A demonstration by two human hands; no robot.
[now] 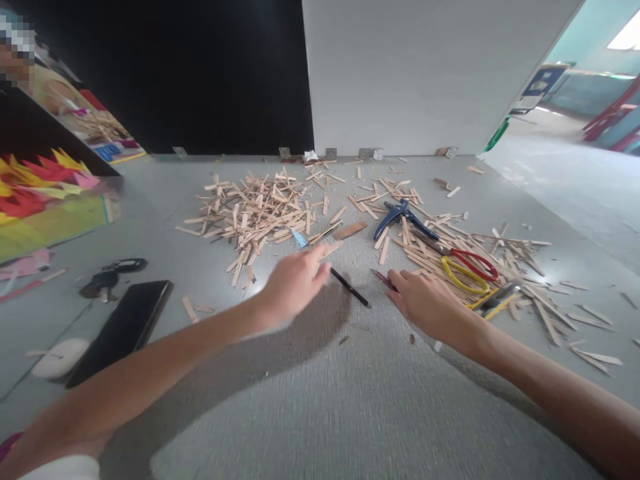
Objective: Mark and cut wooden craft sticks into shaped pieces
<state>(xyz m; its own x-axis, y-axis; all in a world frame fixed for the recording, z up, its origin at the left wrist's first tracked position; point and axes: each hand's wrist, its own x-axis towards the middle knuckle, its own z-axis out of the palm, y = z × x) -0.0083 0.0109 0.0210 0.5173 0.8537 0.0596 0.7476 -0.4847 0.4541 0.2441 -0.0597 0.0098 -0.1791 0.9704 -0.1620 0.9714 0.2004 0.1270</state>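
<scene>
My left hand hovers over the grey surface with its fingers stretched out and thumb apart, slightly blurred, and nothing shows in its grasp. Just right of its thumb lies a black pen. Beyond the fingertips are a brown strip of wood and a pale blue tassel. My right hand rests low on the surface, its fingers closed on a slim dark red pen whose tip points away to the left. Near that hand lie scissors with one red and one yellow handle.
Wooden craft sticks are heaped at the back left, others scattered right around a blue-handled cutting tool and a yellow utility knife. A phone, keys and a white mouse lie left. An upright board stands behind.
</scene>
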